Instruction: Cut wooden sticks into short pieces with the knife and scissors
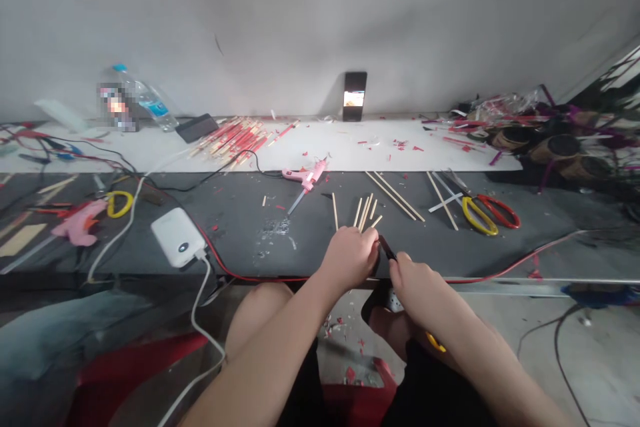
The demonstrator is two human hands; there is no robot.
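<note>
My left hand is closed near the table's front edge. A thin wooden stick shows at its fingertips and seems to be pinched there. Close beside it on the right, my right hand wraps round a dark-tipped hand tool; a yellow handle end pokes out below the wrist. The tool's tip points at the left fingers, and its exact kind is hidden by the grip. Just beyond the left hand lie several short pale sticks, partly covered by it. Two longer sticks rest farther to the right.
A pink glue gun lies mid-table, near a pile of red-and-wood sticks. Scissors lie right. At left are a white power bank, another pink glue gun and cables. A phone leans on the wall.
</note>
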